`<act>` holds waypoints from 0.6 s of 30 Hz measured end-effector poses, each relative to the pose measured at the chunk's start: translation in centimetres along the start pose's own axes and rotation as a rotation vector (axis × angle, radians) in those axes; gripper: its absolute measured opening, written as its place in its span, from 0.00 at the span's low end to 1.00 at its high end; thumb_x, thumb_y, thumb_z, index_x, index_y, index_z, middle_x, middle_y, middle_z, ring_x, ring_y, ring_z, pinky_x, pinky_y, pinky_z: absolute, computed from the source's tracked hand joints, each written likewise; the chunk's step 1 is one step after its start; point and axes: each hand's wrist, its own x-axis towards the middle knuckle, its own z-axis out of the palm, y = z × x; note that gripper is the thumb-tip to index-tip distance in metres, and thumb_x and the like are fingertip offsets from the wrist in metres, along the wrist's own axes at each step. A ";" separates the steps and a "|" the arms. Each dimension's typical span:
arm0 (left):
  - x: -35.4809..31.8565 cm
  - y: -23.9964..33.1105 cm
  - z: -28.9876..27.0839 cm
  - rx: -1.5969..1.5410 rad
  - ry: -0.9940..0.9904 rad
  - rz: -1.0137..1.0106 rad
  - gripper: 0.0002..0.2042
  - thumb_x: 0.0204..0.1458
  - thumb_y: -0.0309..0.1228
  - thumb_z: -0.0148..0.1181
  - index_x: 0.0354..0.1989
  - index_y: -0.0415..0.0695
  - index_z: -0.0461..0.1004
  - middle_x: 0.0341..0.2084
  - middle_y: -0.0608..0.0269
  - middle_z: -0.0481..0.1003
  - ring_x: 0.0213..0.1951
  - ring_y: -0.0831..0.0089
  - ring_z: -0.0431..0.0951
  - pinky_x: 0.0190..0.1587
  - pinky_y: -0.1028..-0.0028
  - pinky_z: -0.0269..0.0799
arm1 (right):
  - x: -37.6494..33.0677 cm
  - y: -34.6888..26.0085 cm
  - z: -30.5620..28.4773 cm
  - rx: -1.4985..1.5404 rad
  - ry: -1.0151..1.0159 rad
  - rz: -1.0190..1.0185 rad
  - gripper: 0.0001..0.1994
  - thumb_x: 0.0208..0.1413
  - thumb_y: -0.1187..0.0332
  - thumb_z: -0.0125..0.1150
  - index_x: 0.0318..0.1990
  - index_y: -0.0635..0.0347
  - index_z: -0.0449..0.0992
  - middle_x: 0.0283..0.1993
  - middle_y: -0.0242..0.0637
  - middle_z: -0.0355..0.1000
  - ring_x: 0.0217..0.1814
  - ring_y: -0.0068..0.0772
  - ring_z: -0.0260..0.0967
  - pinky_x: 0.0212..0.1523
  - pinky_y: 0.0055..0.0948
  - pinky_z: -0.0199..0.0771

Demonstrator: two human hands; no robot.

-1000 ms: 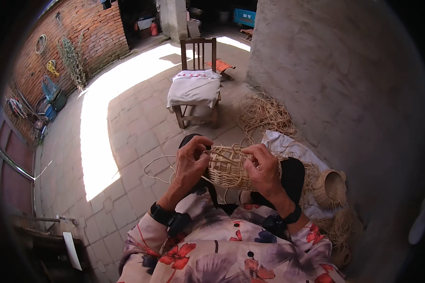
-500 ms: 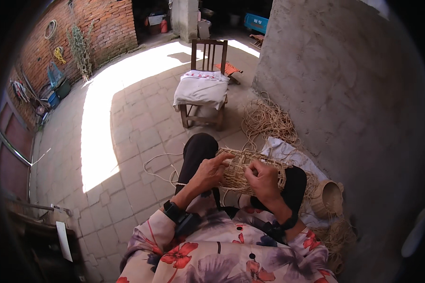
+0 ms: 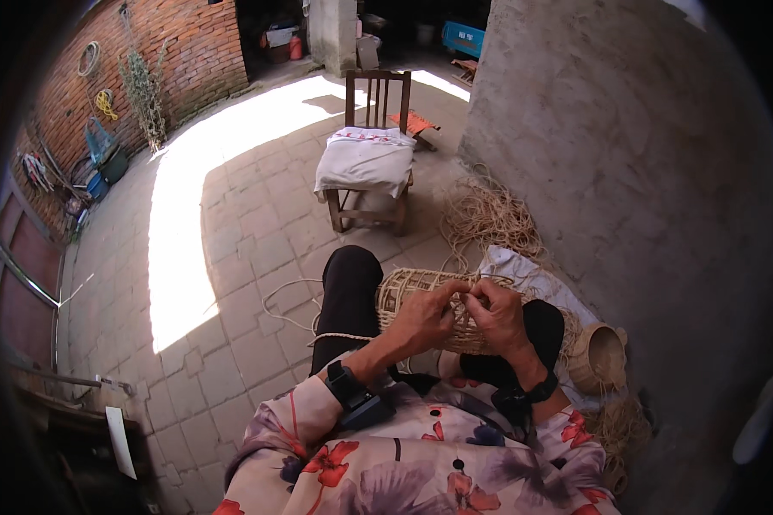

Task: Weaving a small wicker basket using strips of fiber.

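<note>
A loosely woven basket [image 3: 397, 287] of pale straw cord lies on its side across my lap, between my dark-trousered knees. My left hand [image 3: 423, 318] is over its near side, thumb and forefinger closed in a pinch. Against those fingertips, my right hand [image 3: 500, 319] pinches too, its other fingers curled. The two meet at a strand of the basket's cord, mostly covered by the fingers. A length of cord [image 3: 345, 336] runs past my left wrist over the knee and loops onto the paving.
Heaped straw cord [image 3: 489, 215] lies by the grey wall [image 3: 610, 154]. To my right are a white sheet [image 3: 532, 279] and a small round woven basket [image 3: 597, 356]. Ahead stands a wooden chair [image 3: 365, 163] with a white cloth, an orange folding stool [image 3: 416, 124] behind it.
My left hand has moved right across the basket to meet my right hand, its fingers going from spread to pinched. The basket's left end shows more now.
</note>
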 end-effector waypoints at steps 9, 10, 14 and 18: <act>-0.9 -2.1 -2.5 -0.494 -0.023 -0.299 0.18 0.54 0.26 0.60 0.54 0.45 0.70 0.31 0.65 0.78 0.31 0.77 0.78 0.33 0.74 0.74 | -0.2 1.2 -2.8 0.224 0.168 0.034 0.06 0.56 0.72 0.62 0.38 0.64 0.77 0.33 0.32 0.70 0.26 0.19 0.65 0.28 0.22 0.65; -1.2 -0.4 -4.3 -0.811 -0.064 -0.421 0.14 0.55 0.26 0.60 0.50 0.45 0.71 0.31 0.68 0.75 0.30 0.80 0.75 0.29 0.79 0.70 | -0.2 1.9 -3.0 0.277 0.174 0.066 0.06 0.57 0.71 0.61 0.38 0.65 0.77 0.33 0.31 0.69 0.26 0.17 0.63 0.28 0.20 0.64; -3.8 -1.8 -7.9 -1.284 -0.005 -0.479 0.12 0.53 0.27 0.61 0.46 0.46 0.71 0.25 0.73 0.68 0.25 0.85 0.66 0.25 0.83 0.61 | 0.7 0.6 -3.3 0.327 0.134 0.119 0.06 0.58 0.73 0.59 0.38 0.66 0.77 0.32 0.30 0.69 0.27 0.17 0.63 0.30 0.21 0.65; -5.1 -1.9 -8.9 -0.619 0.000 -0.450 0.08 0.52 0.26 0.60 0.40 0.46 0.73 0.22 0.74 0.67 0.23 0.82 0.67 0.25 0.78 0.62 | 2.1 -2.3 -1.3 0.281 0.129 -0.030 0.05 0.57 0.74 0.60 0.38 0.65 0.77 0.33 0.34 0.70 0.29 0.23 0.69 0.32 0.24 0.69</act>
